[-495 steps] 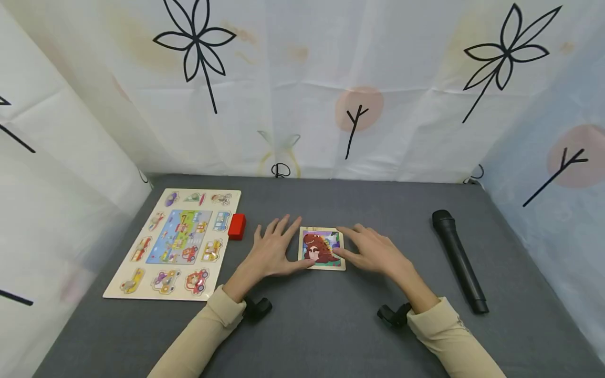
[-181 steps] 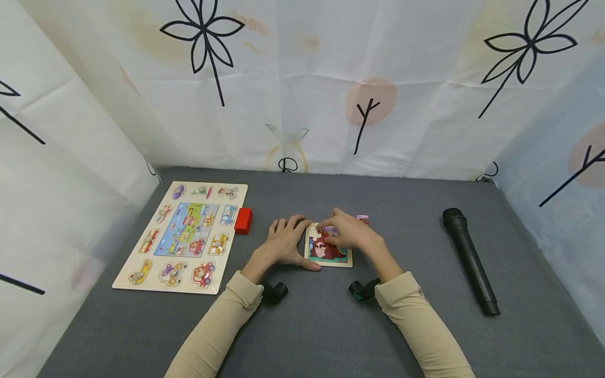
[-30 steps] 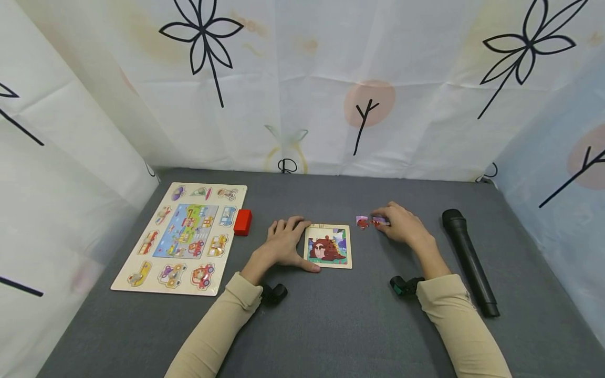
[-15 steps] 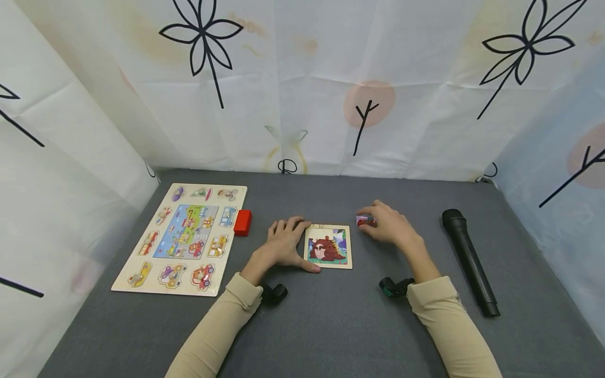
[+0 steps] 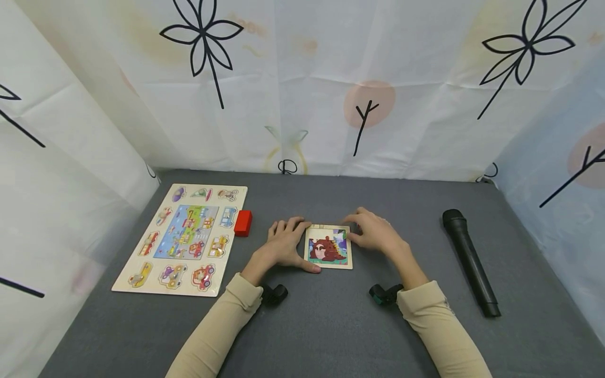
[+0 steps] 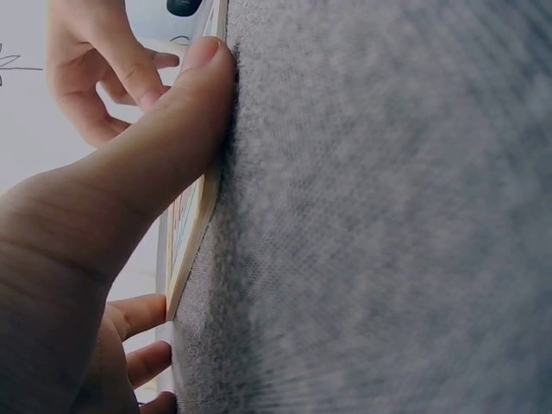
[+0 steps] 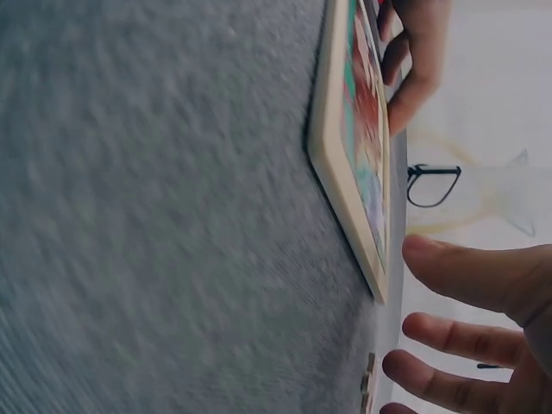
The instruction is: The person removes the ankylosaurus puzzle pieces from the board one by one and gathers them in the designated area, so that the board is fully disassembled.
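A small wooden jigsaw puzzle (image 5: pixel 329 249) with a red dinosaur picture lies flat on the grey table; the upper left of its picture is pale. My left hand (image 5: pixel 283 247) holds its left side, thumb at the near left corner and fingers at the far one. At the puzzle's upper right, my right hand (image 5: pixel 375 231) hovers with thumb and index near the edge. The right wrist view shows those fingers spread, with nothing between them. Loose puzzle pieces (image 7: pixel 368 384) lie edge-on beyond the board there; in the head view the right hand hides them.
At the left lies a large wooden vehicle puzzle board (image 5: pixel 160 273), with a red block (image 5: pixel 243 223) against its right edge. A black microphone (image 5: pixel 470 262) lies at the right. A white patterned cloth (image 5: pixel 312 105) stands behind the table.
My right hand has moved left from the loose pieces to the puzzle's upper right corner. Earlier, two pieces showed right of the puzzle and were brought together. My left hand stays put.
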A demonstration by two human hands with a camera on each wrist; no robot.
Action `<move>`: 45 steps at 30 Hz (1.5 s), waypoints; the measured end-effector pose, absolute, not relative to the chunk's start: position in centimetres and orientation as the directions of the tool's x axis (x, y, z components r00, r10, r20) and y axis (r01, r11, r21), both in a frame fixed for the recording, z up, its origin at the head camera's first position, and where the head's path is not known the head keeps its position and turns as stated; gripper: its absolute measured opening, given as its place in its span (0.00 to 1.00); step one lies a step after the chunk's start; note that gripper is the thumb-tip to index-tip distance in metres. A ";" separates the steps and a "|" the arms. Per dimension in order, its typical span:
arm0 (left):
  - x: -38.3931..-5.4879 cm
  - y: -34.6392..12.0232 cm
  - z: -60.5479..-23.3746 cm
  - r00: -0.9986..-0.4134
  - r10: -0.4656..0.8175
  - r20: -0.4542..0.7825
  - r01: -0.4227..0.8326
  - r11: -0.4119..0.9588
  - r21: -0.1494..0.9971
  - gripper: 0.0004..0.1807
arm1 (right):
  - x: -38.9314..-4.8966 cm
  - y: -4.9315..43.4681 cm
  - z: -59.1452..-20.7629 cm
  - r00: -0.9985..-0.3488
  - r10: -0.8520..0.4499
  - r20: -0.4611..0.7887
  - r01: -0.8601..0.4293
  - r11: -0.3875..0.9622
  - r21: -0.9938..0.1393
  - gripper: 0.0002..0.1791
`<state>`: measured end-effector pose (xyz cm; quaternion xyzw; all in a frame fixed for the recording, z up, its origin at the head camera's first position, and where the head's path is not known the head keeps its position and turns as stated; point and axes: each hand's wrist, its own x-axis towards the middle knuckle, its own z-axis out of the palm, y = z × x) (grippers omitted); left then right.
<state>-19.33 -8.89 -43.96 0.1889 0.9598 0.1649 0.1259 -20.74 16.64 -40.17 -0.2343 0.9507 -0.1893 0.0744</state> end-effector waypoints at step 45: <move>-19.3 -9.0 -43.8 -0.893 0.411 -0.184 0.326 0.872 0.366 0.64 | -20.2 15.3 -40.7 -0.855 -0.509 -0.095 -0.437 0.808 -0.395 0.13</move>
